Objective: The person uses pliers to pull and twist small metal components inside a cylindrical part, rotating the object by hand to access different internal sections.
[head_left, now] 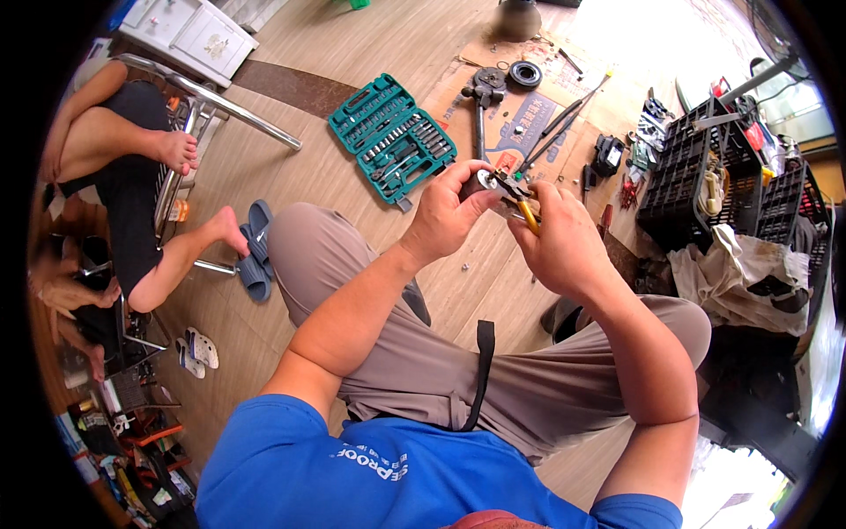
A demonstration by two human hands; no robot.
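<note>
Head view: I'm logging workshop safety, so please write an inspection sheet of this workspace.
Surface: pale floor; cardboard on part of it.
Job's things: round part; yellow-handled pliers.
Clutter: open socket set; hammer and black ring on the cardboard; black crates and cloth at right.
Hands: left hand holds the round part; right hand holds the pliers.
Cables: nothing certain; pale bundle in the crates may be cord.
Surroundings: another person's bare feet and blue slippers at left.

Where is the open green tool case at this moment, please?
In the head view, the green tool case lies open on the floor, left of upper centre, just beyond the person's left hand and left of the cardboard sheet.
</note>
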